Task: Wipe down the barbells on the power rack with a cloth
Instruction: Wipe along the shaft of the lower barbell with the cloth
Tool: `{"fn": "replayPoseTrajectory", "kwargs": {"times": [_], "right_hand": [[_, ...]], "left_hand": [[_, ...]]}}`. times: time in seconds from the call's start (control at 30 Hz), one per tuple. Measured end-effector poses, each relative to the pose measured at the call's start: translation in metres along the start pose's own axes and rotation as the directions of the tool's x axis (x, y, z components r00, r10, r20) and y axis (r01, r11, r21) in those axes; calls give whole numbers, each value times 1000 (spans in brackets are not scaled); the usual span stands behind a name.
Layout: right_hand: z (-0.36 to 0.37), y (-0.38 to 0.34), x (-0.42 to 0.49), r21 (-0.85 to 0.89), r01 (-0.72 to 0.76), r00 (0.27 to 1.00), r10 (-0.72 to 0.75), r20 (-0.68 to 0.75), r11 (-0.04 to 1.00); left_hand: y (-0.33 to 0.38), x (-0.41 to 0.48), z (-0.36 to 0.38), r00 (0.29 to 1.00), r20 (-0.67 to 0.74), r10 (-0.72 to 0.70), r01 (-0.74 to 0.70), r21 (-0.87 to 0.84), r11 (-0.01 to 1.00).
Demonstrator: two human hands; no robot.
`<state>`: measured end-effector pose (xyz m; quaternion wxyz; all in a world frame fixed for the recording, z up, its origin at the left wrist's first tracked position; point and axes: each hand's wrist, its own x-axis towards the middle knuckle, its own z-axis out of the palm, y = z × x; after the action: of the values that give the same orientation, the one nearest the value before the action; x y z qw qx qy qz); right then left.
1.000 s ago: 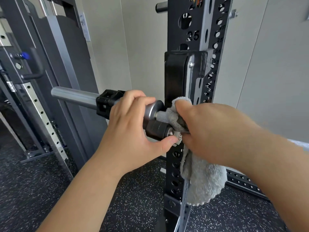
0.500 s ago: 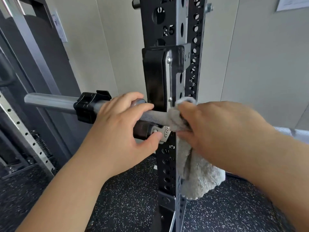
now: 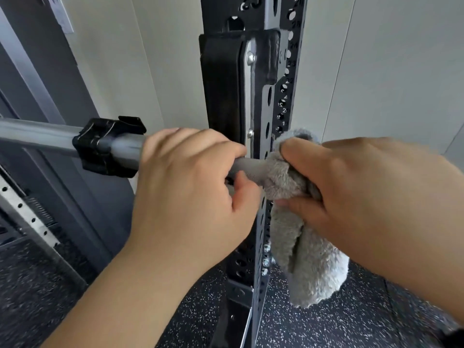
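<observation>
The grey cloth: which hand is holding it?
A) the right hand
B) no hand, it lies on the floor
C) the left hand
A: the right hand grips the grey cloth on the barbell; the left hand holds bare metal.

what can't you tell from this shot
Head view only:
- Barbell: its end is cut off by the left edge, and the left hand covers the sleeve's inner end.
- Barbell right of the cloth: hidden by the right hand.
- Rack hole numbers: too small and blurred.
</observation>
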<state>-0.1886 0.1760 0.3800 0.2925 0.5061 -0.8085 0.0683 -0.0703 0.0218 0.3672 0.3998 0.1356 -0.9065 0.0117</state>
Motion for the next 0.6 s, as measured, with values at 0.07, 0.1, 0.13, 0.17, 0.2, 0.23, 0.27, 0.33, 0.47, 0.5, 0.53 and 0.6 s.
{"fn": "replayPoseTrajectory", "kwargs": {"times": [0.07, 0.1, 0.13, 0.17, 0.2, 0.23, 0.27, 0.33, 0.47, 0.5, 0.53, 0.6], "right_hand": [[0, 0, 2, -1, 22, 999, -22, 26, 1000], [0, 0, 2, 8, 20, 999, -21, 31, 1000], [0, 2, 0, 34, 18, 999, -19, 30, 999], [-1, 5, -3, 65, 6, 1000, -7, 26, 998], [-3, 8, -6, 75, -10, 1000, 9, 15, 997], [-5, 10, -9, 73, -31, 999, 30, 18, 997], [-7, 12, -11, 60, -35, 999, 33, 23, 998], [-6, 13, -10, 59, -11, 1000, 11, -1, 998], [-3, 8, -4, 21, 22, 999, -23, 43, 1000], [-4, 8, -5, 48, 15, 998, -18, 55, 999], [-6, 8, -7, 74, 8, 999, -12, 52, 997], [-9, 12, -13, 116, -19, 999, 16, 33, 993]], "left_hand": [[2, 0, 4, 1000, 10, -20, 20, 19, 1000], [2, 0, 4, 1000, 11, -25, 25, 21, 999], [3, 0, 3, 1000, 12, -26, 25, 19, 1000], [3, 0, 2, 1000, 17, -24, 23, 15, 1000], [3, -1, 1, 999, 30, -21, 21, 14, 1000], [2, -2, 0, 999, 50, -18, 18, 17, 1000], [2, -2, -1, 997, 69, -19, 18, 27, 999], [3, -1, -3, 994, 105, -22, 16, 55, 998], [12, 2, -8, 978, 210, -7, -14, 99, 995], [14, 3, -9, 974, 227, 2, -28, 112, 993], [14, 4, -9, 971, 241, 13, -43, 121, 992], [12, 6, -8, 968, 249, 36, -64, 105, 992]]}}
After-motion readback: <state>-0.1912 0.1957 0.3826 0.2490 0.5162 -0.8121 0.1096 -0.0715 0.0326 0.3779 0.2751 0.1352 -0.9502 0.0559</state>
